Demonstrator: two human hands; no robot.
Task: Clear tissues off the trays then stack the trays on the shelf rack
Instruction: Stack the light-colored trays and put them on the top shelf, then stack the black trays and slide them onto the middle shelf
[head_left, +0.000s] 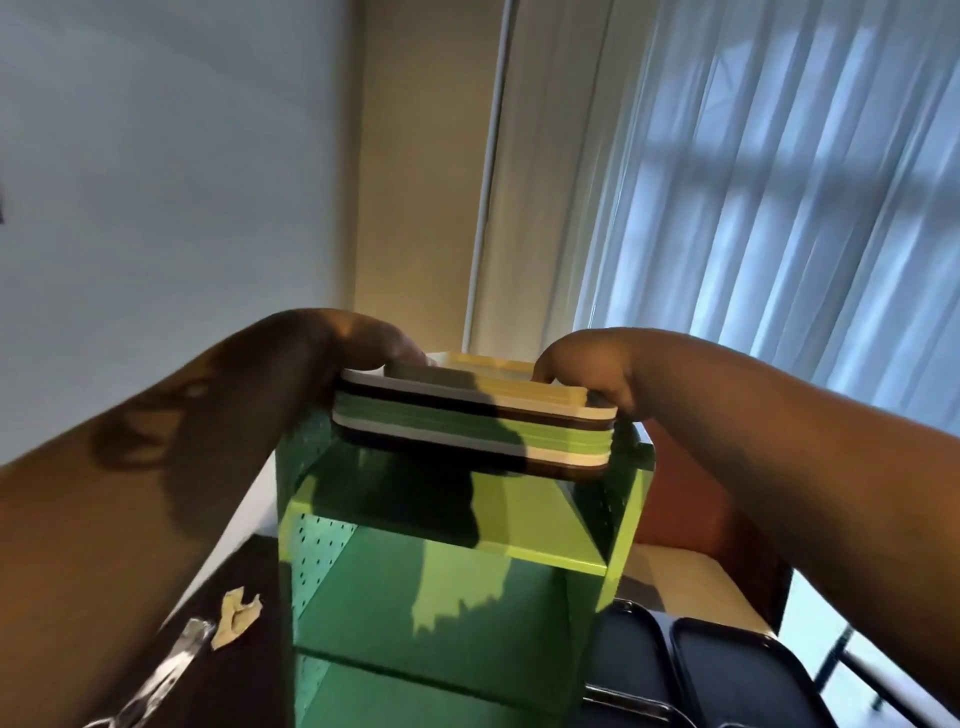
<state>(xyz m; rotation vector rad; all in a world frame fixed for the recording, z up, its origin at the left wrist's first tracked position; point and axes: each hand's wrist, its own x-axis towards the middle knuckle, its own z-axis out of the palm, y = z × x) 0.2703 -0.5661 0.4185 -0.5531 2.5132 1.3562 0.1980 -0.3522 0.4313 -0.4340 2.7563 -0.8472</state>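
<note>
Two hands: you hold one stack of trays between them, at the picture's centre.
Shelf rack (457, 587): green, with perforated side walls, it stands at 6 o'clock from the stack; a lime-coloured shelf sits below the top opening and darker green shelves lie lower down.
Stack of trays (467, 421): white, black, green and yellow trays lie flat on one another, level, at the top of the rack; whether the stack's underside touches the rack you cannot tell.
Left hand (363, 345): at 9 o'clock of the stack, your fingers curl round its left end, thumb lying on the top tray.
Right hand (587, 371): at 3 o'clock of the stack, your fingers grip its right end, thumb on top.
Dark trays (727, 670): two lie side by side at 4 o'clock from the rack, low in the picture.
Worktop (244, 670): dark, at 8 o'clock from the rack.
Tissue scrap (235, 616): crumpled and pale, it lies on the worktop just beside the rack's left wall.
</note>
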